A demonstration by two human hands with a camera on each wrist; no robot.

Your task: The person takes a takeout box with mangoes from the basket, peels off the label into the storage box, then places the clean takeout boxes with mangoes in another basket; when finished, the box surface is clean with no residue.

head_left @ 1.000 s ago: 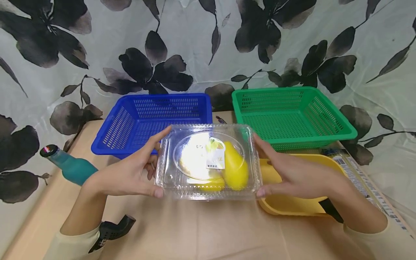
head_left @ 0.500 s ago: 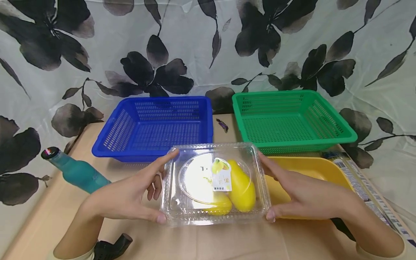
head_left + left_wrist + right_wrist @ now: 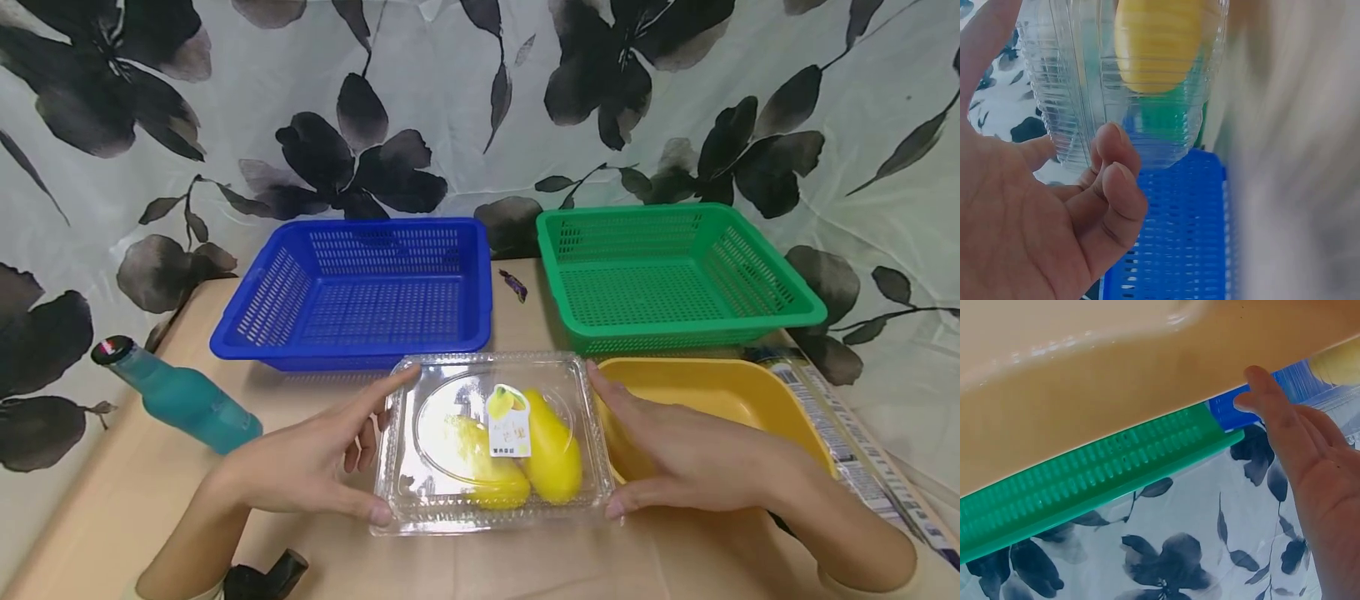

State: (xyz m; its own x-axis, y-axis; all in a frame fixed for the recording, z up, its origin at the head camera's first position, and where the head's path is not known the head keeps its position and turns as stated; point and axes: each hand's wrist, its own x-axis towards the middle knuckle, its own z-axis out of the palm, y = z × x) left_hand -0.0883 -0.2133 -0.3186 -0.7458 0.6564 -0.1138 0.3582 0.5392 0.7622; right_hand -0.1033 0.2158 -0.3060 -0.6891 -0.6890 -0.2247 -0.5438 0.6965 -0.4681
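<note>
A clear plastic clamshell box (image 3: 442, 383) stands in the middle of the head view, with a label (image 3: 510, 425) on its lid. Inside lie two yellow mangoes (image 3: 553, 458). My left hand (image 3: 300, 467) grips the box's left side between thumb and fingers; in the left wrist view some of its fingers (image 3: 1124, 206) curl beside the ribbed wall. On the opposite side my right hand (image 3: 690, 454) holds the box, thumb near the front corner and index finger at the back. Whether the box's underside touches the table is hidden.
Behind stand a blue basket (image 3: 352, 346) and a green basket (image 3: 690, 321), with a small wrapped candy (image 3: 513, 286) between them. A yellow tray (image 3: 780, 400) sits under and beside my right arm. Left lies a teal bottle (image 3: 195, 408). A floral cloth (image 3: 465, 100) hangs behind.
Both hands have brought the box down and nearer the front edge of the view, most of it in the first half second. The candy behind it is now fully uncovered.
</note>
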